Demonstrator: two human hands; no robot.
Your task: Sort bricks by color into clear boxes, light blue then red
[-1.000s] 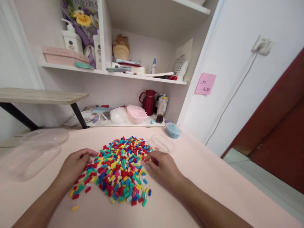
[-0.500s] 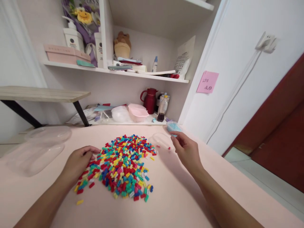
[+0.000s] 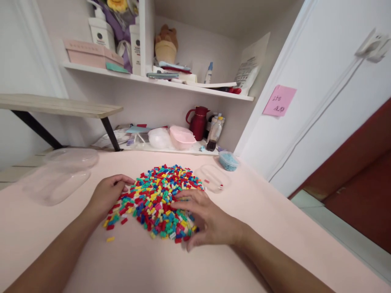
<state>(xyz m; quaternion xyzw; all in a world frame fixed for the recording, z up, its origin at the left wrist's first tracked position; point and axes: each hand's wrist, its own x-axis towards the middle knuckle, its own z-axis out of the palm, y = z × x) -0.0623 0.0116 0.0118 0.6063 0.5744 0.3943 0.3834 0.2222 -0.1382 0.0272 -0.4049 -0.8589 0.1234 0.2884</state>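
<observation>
A heap of small coloured plastic bricks [image 3: 159, 193] in red, yellow, blue, teal and pink lies on the pale pink table [image 3: 189, 264]. My left hand [image 3: 106, 194] rests at the heap's left edge with its fingers curled onto the bricks. My right hand [image 3: 204, 219] lies over the heap's near right side, fingers spread and stretched toward the bricks. A clear shallow dish [image 3: 213, 182] holding a few red bricks sits just right of the heap. Behind it stands a small tub of blue bricks [image 3: 228, 160].
Two clear plastic lids or trays [image 3: 58, 179] lie at the left. A lower shelf at the back carries a red jug [image 3: 198, 122], a pink box [image 3: 181, 136] and bottles. A white wall with a pink note [image 3: 279, 100] stands on the right.
My right hand went from the heap's right edge out to the clear dish, then came back down onto the heap's near right side with fingers spread. The left hand stayed put.
</observation>
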